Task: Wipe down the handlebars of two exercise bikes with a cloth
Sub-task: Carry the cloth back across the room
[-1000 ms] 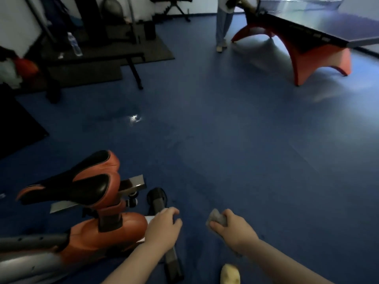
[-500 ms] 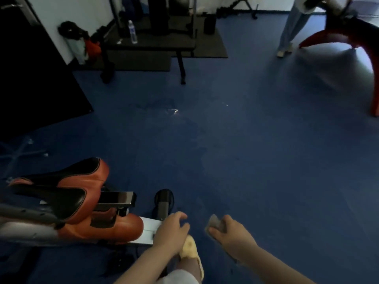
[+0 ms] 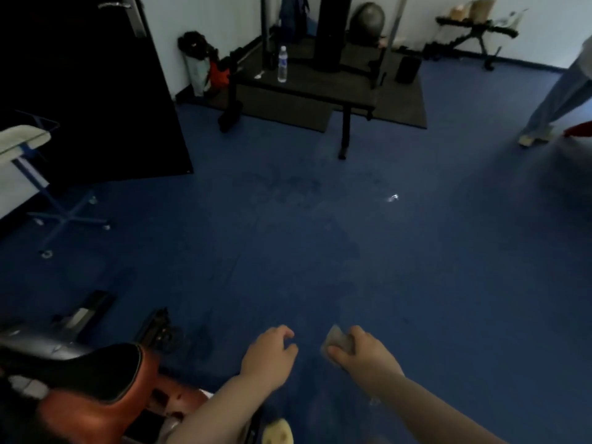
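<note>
My right hand point(image 3: 358, 355) is closed around a small grey cloth point(image 3: 338, 339), held in the air above the blue floor at the lower middle. My left hand point(image 3: 272, 355) hangs beside it with fingers loosely curled and nothing in it. An orange and black exercise bike point(image 3: 93, 382) fills the lower left corner; its black saddle and orange body show, and its handlebars are out of view. Neither hand touches the bike.
A black weight bench point(image 3: 307, 88) with a water bottle point(image 3: 282, 64) stands at the back on dark mats. A blue wheeled stand point(image 3: 64, 216) is at the left by a dark panel point(image 3: 96, 91). Another person's legs point(image 3: 557, 100) are at the far right. A yellow slipper point(image 3: 278, 432) shows at the bottom edge.
The view has swung left: the table-tennis table has left the frame and the bench and wheeled stand came in. The bike slid to the lower left. My left hand came off the bike's bar.
</note>
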